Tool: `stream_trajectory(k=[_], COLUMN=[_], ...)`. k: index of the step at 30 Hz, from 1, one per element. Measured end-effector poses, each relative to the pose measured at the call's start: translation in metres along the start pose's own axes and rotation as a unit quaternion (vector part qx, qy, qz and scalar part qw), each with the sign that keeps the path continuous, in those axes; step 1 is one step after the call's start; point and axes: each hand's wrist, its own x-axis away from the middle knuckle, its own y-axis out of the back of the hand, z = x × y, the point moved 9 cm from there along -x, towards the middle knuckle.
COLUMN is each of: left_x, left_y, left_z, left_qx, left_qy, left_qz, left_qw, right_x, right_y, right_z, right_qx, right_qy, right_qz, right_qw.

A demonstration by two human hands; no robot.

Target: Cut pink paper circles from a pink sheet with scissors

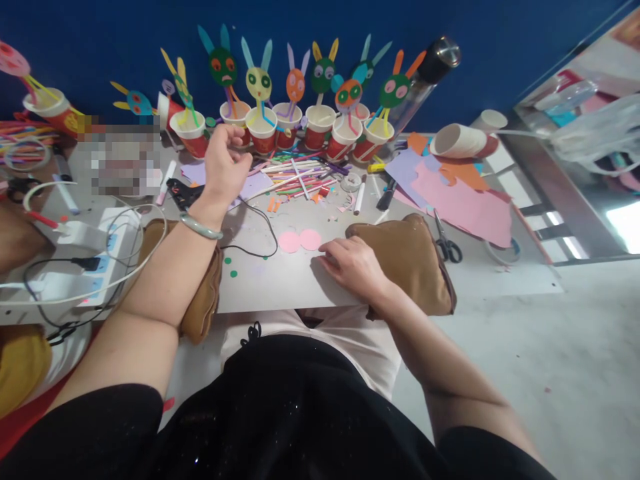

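My left hand (227, 167), with a bangle at the wrist, reaches out beside the row of red-and-white paper cups (261, 130). Its fingers are curved, thumb apart, and I see nothing held in them. My right hand (356, 267) rests on the table with loosely bent fingers, its fingertips beside two pink paper circles (310, 240) that lie side by side. Paper rabbit-like faces (259, 84) with long ears stand in the cups on coloured stems. Small green paper dots (233, 273) lie nearer the table's front edge.
Coloured sticks (300, 179) are heaped before the cups. Brown cushions (407, 263) lie under both forearms. Black scissors (447, 243), pink paper (465, 203) and stacked cups (463, 141) are to the right. A power strip (114, 237) with cables and a glue gun (184, 193) are left.
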Motion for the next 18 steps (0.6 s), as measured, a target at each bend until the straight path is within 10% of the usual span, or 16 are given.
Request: stream_trajectory(k=[4, 9, 18], left_x=[-0.002, 0.019, 0.029], left_y=[0.003, -0.041, -0.073], left_z=[-0.001, -0.005, 0.002], left_qx=[-0.007, -0.078, -0.15], left_qy=[0.002, 0.007, -0.047], left_qz=[-0.012, 0.188, 0.241], left_qw=[1.0, 0.979, 0.958], right_x=[0.0, -0.002, -0.018], right_y=[0.013, 0.017, -0.009], right_z=[-0.027, -0.039, 0.008], right_qx=[0.063, 0.073, 0.03], right_qy=[0.005, 0.009, 0.065], right_qz=[0.007, 0.006, 0.041], right_qw=[0.998, 0.997, 0.997])
